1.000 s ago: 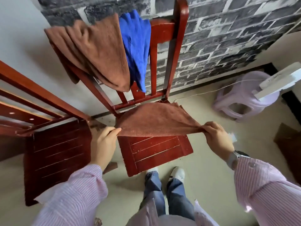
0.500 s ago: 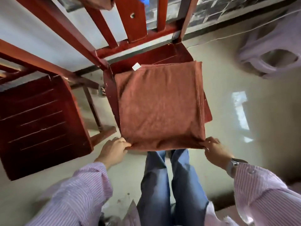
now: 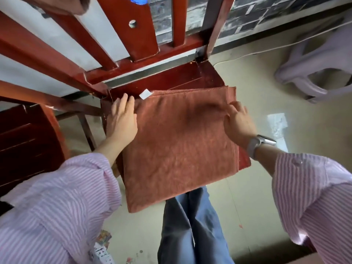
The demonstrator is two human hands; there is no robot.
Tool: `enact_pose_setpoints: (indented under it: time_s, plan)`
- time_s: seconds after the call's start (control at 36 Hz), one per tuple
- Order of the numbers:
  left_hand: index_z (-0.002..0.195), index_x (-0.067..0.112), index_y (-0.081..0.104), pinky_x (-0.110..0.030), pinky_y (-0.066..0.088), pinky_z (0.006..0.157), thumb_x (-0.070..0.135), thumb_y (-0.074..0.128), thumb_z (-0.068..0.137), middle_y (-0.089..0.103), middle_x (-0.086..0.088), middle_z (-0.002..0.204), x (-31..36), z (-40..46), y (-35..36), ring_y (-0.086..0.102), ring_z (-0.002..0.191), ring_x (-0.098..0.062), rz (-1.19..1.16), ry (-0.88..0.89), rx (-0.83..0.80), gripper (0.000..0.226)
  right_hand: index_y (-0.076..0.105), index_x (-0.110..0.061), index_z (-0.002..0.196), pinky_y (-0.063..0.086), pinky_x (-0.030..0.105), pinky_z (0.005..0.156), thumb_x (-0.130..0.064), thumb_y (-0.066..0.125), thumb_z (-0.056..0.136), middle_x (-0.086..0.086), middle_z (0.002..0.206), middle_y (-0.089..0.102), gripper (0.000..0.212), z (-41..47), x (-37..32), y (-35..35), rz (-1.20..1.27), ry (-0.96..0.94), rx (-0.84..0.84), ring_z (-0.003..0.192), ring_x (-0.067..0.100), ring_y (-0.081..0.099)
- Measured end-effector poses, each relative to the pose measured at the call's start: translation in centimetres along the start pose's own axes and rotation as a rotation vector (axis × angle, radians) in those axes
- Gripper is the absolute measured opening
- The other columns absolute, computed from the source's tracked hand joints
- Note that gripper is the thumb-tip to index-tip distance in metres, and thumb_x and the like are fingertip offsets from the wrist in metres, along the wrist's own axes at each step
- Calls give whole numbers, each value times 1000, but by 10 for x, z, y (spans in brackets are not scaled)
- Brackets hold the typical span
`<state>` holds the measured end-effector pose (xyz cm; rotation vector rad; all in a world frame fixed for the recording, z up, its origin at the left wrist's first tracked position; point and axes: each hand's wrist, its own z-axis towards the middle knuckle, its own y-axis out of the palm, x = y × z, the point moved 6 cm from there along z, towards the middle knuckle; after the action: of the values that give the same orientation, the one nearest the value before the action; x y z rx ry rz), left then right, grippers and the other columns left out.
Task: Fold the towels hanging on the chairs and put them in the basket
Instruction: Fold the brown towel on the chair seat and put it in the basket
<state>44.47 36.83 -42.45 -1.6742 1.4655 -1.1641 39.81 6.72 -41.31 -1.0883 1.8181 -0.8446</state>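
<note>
**Brown towel lying folded on chair seat, both hands flat on it**

Pale, glossy floor (image 3: 257,187) is filling the right and lower parts of the head view, and a dark brick wall (image 3: 247,21) is running along the top edge behind the furniture. A red wooden chair (image 3: 171,77) is standing at centre frame, its back slats rising toward the top. A second red chair (image 3: 28,141) is sitting at the left edge. A pale purple plastic stool (image 3: 320,69) is standing at the upper right.

The brown towel (image 3: 179,149) is lying flat on the seat of the centre chair, folded into a rough rectangle, with its near edge overhanging the front of the seat. A small white label (image 3: 145,93) is showing at the towel's far left corner.

The left hand (image 3: 122,119) is resting on the towel's left edge near that corner, fingers straight and together, palm down, gripping nothing. The right hand (image 3: 239,121) is lying on the towel's far right part, fingers spread and only slightly bent, pressing the cloth rather than pinching it. A wristwatch (image 3: 260,143) is sitting on the right wrist.

Pink striped sleeves (image 3: 57,206) are covering both forearms, and blue jeans (image 3: 190,229) are showing at the bottom centre. A scrap of blue cloth (image 3: 138,0) is just showing at the top edge, on the chair back. No basket is appearing in this view.
</note>
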Motion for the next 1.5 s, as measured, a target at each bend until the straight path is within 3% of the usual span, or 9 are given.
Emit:
enact_pose_setpoints:
  time_s: [0.17, 0.31, 0.44, 0.53, 0.67, 0.81, 0.89, 1.03, 1.5]
  plan:
    - [133, 6, 42, -50, 33, 96, 15, 50, 90, 49, -21, 125, -9, 27, -1, 37, 121, -38, 65, -4, 65, 44, 26, -20, 142, 34, 45, 97, -7, 43, 84, 8, 142, 34, 62, 51, -5, -8, -86, -51, 37, 125, 32, 33]
    - [110, 7, 56, -37, 39, 81, 12, 58, 85, 55, -14, 97, -18, 27, -7, 53, 96, -35, -226, -125, 104, 26, 44, -19, 130, 32, 42, 95, -13, 45, 86, 13, 124, 47, 44, 68, -5, -13, -190, -30, 61, 117, 32, 40]
    - [106, 8, 60, -27, 34, 74, 13, 66, 81, 58, -10, 92, -15, 17, -25, 53, 88, -26, -272, -160, 110, 26, 59, -10, 114, 38, 39, 92, -15, 46, 89, 15, 112, 53, 28, 61, -1, -12, 30, -55, -26, 108, 32, 48]
    - [90, 17, 64, -27, 34, 72, 15, 70, 77, 54, -2, 86, -12, 12, -35, 50, 85, -19, -324, -101, -55, 14, 63, -8, 94, 41, 23, 67, -8, 50, 90, 8, 82, 60, 14, 49, 6, -22, 352, -12, -127, 82, 26, 55]
    - [68, 27, 70, -1, 40, 60, 8, 73, 74, 68, 17, 66, -4, 4, -38, 59, 67, 10, -624, -106, -558, 20, 62, -6, 78, 42, 10, 47, 0, 51, 89, -8, 50, 59, 17, 21, 29, -28, 758, 201, -703, 48, 1, 53]
    - [77, 21, 64, -17, 38, 69, 11, 68, 80, 62, 4, 82, -6, 31, -35, 56, 78, -10, -537, -133, -287, 11, 65, -1, 83, 38, 10, 57, -3, 59, 85, 2, 65, 55, 6, 61, 48, -40, 424, 117, -201, 53, 2, 53]
    - [85, 14, 62, -22, 36, 86, 8, 65, 79, 55, -4, 103, -6, 43, -26, 53, 99, -19, -396, -116, -49, 9, 65, 1, 98, 37, 18, 74, -6, 58, 85, 15, 99, 61, 16, 76, 40, -35, 268, 31, -15, 93, 26, 58]
    - [98, 5, 66, -28, 26, 103, 8, 58, 83, 51, -8, 130, -2, 43, -10, 40, 121, -28, -202, 4, 58, 17, 63, -2, 99, 39, 30, 92, -5, 54, 85, 15, 116, 60, 17, 88, 36, -21, 268, 42, 28, 110, 30, 54]
    - [91, 7, 72, -29, 41, 86, 13, 75, 73, 55, 1, 96, 3, 33, -38, 55, 94, -18, -382, -50, 19, 19, 65, 0, 96, 36, 27, 81, -10, 58, 86, 19, 101, 61, 16, 66, 39, -40, 242, 43, 92, 95, 33, 55]
